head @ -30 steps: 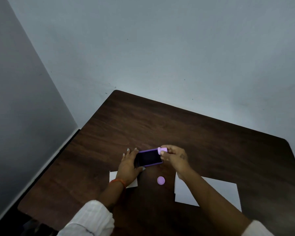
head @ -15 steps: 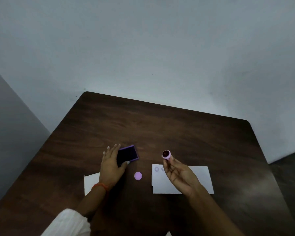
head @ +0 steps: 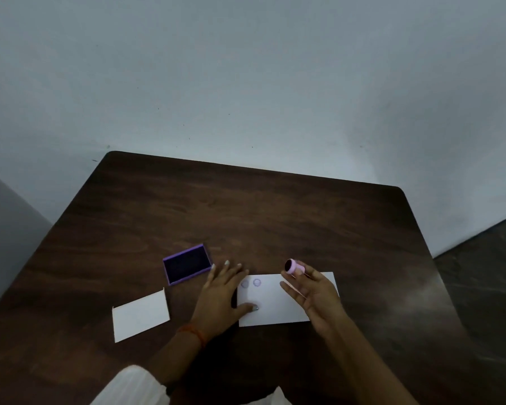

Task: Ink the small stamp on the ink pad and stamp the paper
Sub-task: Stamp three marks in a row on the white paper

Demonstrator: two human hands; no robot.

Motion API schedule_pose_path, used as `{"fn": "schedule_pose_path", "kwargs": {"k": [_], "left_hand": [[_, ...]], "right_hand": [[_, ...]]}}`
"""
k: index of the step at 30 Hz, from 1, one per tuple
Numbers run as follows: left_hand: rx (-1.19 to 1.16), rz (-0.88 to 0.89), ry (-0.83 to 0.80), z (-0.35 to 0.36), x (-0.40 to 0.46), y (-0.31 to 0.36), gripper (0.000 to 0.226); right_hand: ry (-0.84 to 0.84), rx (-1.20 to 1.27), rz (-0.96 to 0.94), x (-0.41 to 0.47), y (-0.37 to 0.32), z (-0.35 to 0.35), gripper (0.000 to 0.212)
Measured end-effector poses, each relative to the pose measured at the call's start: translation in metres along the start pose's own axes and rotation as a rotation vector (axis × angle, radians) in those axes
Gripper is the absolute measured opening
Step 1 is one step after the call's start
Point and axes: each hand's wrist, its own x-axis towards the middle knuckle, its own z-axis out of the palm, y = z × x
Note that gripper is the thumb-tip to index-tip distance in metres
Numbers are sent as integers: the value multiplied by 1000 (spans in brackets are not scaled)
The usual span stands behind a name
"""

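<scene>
I keep my left hand [head: 219, 293] spread flat on the white paper's [head: 278, 302] left edge, I judge so the thin sheet cannot slide. My right hand [head: 313, 293] pinches the small pink round stamp [head: 295, 266] above the paper, its dark inked face tilted sideways. The purple rectangular ink pad [head: 186, 263] lies open just left.

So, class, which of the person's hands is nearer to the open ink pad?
Left. The left hand lies flat just right of the ink pad, fingertips almost at its corner. The right hand holds the stamp farther right, above the paper.
</scene>
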Motion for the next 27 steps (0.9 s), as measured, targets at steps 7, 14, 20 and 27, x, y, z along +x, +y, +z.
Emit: {"fn": "schedule_pose_path", "kwargs": {"k": [7,14,20,27], "left_hand": [[28,-8,-23,5,1,1,78],[100,-14,-49,8,2,1,77],[145,-1,-48,6,3,0,77],[129,-1,-49,6,2,0,77]], "right_hand": [[160,-877,-511,17,29,5,11],[85,-1442,-649,29,36,10,23],[43,-1608,-617,33,33,16,35],[5,-1688,-600,34,32,19,27]]}}
